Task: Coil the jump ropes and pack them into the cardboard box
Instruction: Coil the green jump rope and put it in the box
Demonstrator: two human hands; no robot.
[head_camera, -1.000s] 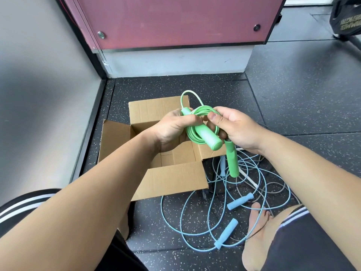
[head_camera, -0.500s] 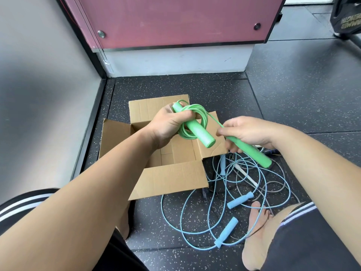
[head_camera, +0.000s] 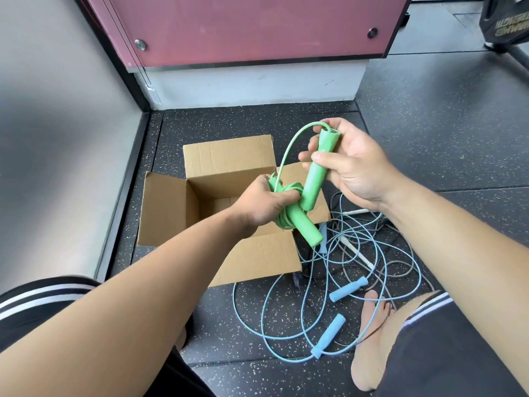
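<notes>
- Underfoot, a dark speckled rubber floor [head_camera: 429,138] fills the view, meeting a grey wall at 9 o'clock and a maroon panel [head_camera: 257,24] at 12 o'clock.
- An open cardboard box [head_camera: 229,156] sits on the floor near the middle of the view with its flaps spread. No rope shows in the part of its inside that can be seen.
- At 4 o'clock from the box a light blue jump rope [head_camera: 329,335] lies uncoiled in loose loops on the floor, both foam handles among the loops. A bare foot [head_camera: 369,339] rests on the floor at the loops' 5 o'clock edge.
- Tangled with the blue loops, at 3 o'clock from the box, is a rope with a grey cord and white handles [head_camera: 357,255].
- A green jump rope [head_camera: 303,224] is held in the air above the box's 3 o'clock flap. Most of its cord is bundled into a tight coil against one handle, which points toward 5 o'clock.
- The left hand [head_camera: 257,204] grips that bundle, its fingers curled round the coil and the handle together.
- The right hand [head_camera: 355,167] holds the second green handle [head_camera: 316,173] nearly upright at 1 o'clock from the coil, fingers and thumb wrapped round its upper half. The handle's lower end touches the coil.
- One free arc of green cord runs from that handle's top over toward 10 o'clock and down into the bundle.
</notes>
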